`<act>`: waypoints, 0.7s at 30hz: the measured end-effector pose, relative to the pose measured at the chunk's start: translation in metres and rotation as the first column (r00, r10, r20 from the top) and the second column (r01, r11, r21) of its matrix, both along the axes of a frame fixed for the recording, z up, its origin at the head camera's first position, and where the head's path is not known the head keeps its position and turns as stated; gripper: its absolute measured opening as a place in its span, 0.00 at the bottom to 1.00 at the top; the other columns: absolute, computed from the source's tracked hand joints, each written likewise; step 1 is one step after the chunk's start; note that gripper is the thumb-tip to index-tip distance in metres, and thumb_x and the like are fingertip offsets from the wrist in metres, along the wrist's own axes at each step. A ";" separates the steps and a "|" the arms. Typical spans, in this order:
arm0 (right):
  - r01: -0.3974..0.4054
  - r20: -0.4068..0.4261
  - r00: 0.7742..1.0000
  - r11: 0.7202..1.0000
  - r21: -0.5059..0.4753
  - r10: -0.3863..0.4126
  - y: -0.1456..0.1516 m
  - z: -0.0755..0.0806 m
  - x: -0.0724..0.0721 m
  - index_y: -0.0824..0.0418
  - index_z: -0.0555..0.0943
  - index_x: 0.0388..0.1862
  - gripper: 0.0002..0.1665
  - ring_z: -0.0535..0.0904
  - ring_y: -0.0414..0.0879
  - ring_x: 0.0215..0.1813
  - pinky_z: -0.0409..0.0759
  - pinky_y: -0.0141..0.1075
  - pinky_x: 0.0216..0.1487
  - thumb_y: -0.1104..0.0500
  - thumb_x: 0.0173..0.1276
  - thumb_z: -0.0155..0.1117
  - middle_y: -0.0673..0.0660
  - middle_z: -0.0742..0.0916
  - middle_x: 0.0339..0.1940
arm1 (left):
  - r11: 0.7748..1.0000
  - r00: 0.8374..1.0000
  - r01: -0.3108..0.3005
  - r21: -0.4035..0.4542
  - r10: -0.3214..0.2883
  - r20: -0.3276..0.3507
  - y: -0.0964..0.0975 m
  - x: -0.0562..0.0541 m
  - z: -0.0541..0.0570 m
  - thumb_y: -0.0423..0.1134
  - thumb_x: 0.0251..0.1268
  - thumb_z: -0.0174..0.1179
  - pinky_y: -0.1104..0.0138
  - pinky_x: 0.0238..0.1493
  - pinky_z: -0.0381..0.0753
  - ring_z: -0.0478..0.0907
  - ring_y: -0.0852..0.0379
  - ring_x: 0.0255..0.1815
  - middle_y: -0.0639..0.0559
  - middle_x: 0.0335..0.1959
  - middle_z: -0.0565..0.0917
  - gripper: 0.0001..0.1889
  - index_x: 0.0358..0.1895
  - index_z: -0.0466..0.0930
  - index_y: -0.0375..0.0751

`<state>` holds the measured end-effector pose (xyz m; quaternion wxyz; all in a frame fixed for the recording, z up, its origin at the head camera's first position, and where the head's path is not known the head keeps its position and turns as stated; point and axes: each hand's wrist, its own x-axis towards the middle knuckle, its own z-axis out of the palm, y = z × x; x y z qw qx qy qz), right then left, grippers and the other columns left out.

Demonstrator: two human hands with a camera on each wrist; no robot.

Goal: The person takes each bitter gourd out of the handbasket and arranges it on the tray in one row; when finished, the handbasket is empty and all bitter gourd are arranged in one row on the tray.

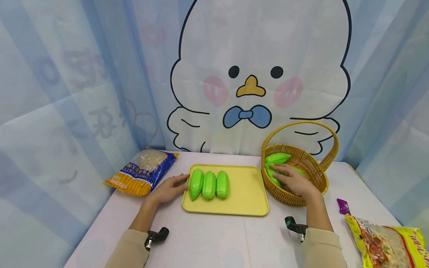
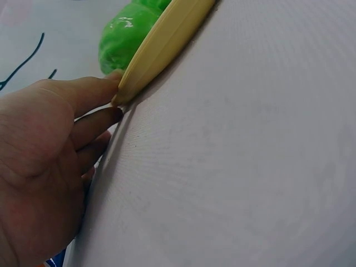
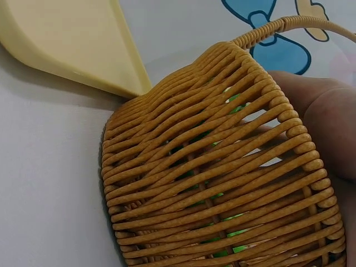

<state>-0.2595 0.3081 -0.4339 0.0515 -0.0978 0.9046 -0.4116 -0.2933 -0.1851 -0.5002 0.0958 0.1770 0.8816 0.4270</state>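
Three green vegetables (image 1: 209, 185) lie side by side on the left part of the yellow tray (image 1: 244, 193), whose left rim my left hand (image 1: 170, 188) touches with loose, nearly straight fingers. From my end I see my right hand (image 1: 295, 181) inside the wicker basket (image 1: 285, 195), fingertips at another green vegetable (image 1: 270, 173), but I cannot tell whether they grasp it

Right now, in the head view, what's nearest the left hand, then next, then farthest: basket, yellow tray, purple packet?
1. Yellow tray: left hand touches its left edge.
2. Basket: right of the tray.
3. Purple packet: right of the basket.
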 end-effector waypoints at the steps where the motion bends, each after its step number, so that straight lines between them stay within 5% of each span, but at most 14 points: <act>1: 0.001 -0.006 1.000 1.000 -0.016 -0.001 0.000 0.001 0.000 0.57 0.73 0.77 0.31 0.59 0.71 0.80 0.67 0.69 0.74 0.46 0.82 0.58 0.69 0.64 0.82 | 1.000 1.000 0.001 0.002 -0.001 -0.002 0.000 0.000 0.000 0.49 0.78 0.60 0.44 0.85 0.51 0.57 0.40 0.84 0.44 0.81 0.67 0.30 0.78 0.69 0.48; 5: -0.001 -0.025 1.000 0.999 -0.054 0.000 0.000 0.002 0.001 0.58 0.74 0.75 0.29 0.68 0.65 0.75 0.77 0.59 0.68 0.49 0.82 0.59 0.68 0.69 0.79 | 1.000 1.000 0.002 0.008 -0.002 -0.008 0.000 -0.001 -0.001 0.49 0.78 0.60 0.44 0.85 0.51 0.57 0.39 0.84 0.43 0.80 0.67 0.30 0.78 0.69 0.47; 15: 0.021 0.013 1.000 0.996 -0.085 -0.020 0.000 0.002 0.000 0.58 0.74 0.74 0.27 0.78 0.53 0.57 0.83 0.41 0.52 0.49 0.82 0.58 0.65 0.75 0.71 | 1.000 1.000 -0.007 0.002 0.007 -0.007 0.001 0.001 0.000 0.48 0.78 0.59 0.43 0.85 0.51 0.56 0.39 0.84 0.42 0.81 0.66 0.30 0.78 0.69 0.47; 19: 0.021 0.014 1.000 0.996 -0.089 -0.020 0.000 0.003 0.001 0.58 0.74 0.73 0.26 0.77 0.54 0.59 0.82 0.43 0.54 0.50 0.82 0.58 0.65 0.77 0.69 | 1.000 1.000 -0.013 -0.007 0.013 -0.010 0.001 0.001 0.001 0.49 0.78 0.59 0.43 0.85 0.52 0.57 0.38 0.84 0.42 0.81 0.67 0.30 0.78 0.69 0.47; 21: 0.014 0.010 1.000 0.997 -0.074 -0.013 0.000 0.003 0.001 0.56 0.74 0.74 0.27 0.74 0.60 0.67 0.81 0.53 0.63 0.50 0.82 0.59 0.66 0.75 0.73 | 1.000 1.000 -0.014 -0.008 0.013 -0.010 0.001 0.001 0.002 0.48 0.78 0.59 0.43 0.85 0.52 0.57 0.38 0.84 0.42 0.81 0.67 0.29 0.78 0.69 0.47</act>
